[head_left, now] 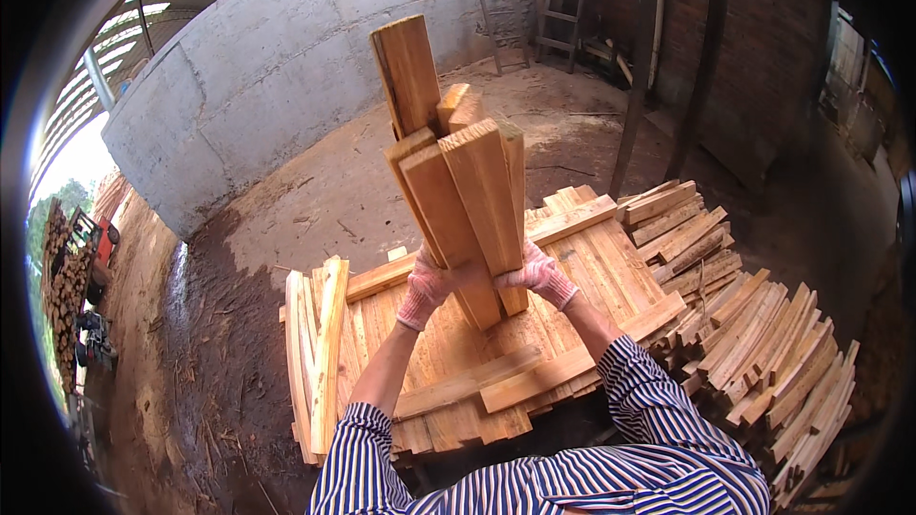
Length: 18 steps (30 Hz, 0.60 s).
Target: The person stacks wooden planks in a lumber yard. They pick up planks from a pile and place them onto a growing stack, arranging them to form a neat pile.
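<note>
Between my two gloved hands a bundle of wooden planks [448, 191] stands upright, its upper ends uneven and one plank rising above the others. My left hand [426, 288] is closed round the bundle's left side, and my right hand [540, 275] grips its right side low down. Below it lies a broad stack of planks [367, 324] laid side by side, with a few crosswise planks [539, 377] on top. Whether the bundle's lower ends touch the stack, I cannot tell.
A pile of loose planks [773, 343] lies to the right of the stack. Behind stand a curved concrete wall [286, 57], ladders [565, 0] and dark posts [637, 76]. Muddy ground [229, 372] is on the left, and a red vehicle [103, 240] stands near logs [72, 296] at the far left.
</note>
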Each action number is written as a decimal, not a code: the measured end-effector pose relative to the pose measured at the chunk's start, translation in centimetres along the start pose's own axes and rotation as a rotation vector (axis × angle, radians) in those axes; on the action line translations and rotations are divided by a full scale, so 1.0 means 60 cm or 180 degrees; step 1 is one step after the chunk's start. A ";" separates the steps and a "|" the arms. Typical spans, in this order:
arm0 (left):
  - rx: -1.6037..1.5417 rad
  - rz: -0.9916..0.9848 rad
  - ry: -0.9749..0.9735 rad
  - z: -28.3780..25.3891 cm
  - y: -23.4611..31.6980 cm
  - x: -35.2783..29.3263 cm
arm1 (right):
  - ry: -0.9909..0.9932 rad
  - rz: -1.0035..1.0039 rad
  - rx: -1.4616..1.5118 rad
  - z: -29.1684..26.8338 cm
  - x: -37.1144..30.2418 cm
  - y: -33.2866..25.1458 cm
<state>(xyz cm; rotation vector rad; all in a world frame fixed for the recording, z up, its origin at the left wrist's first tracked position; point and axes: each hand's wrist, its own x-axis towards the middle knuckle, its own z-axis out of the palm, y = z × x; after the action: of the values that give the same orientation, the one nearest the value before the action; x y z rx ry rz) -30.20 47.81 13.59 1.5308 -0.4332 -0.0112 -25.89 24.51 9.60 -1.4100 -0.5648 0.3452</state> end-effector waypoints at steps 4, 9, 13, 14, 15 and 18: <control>0.0405 0.1108 0.0010 0.002 0.044 0.031 | -0.0034 -0.0077 -0.0133 -0.010 0.018 -0.084; 0.1004 0.0510 0.0784 -0.003 0.038 0.043 | -0.0101 0.0533 0.1201 0.029 -0.040 -0.177; -0.0640 -0.0660 0.1182 0.094 -0.074 0.027 | 0.0552 0.1450 0.1484 -0.030 -0.106 -0.121; -0.0664 -0.0905 0.1345 0.136 -0.098 0.029 | 0.0785 0.1345 0.1146 -0.063 -0.122 -0.078; -0.0133 -0.1334 0.1397 0.170 -0.130 0.033 | 0.0715 0.1126 0.0910 -0.097 -0.140 -0.031; 0.0836 -0.2442 0.1556 0.217 -0.205 0.010 | 0.1080 0.1900 -0.1956 -0.115 -0.143 -0.022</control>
<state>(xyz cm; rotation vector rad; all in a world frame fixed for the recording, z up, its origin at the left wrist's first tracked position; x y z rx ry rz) -30.09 34.50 1.60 1.8071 0.5725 -0.1793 -29.20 13.92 9.07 -2.1784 0.0629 0.4083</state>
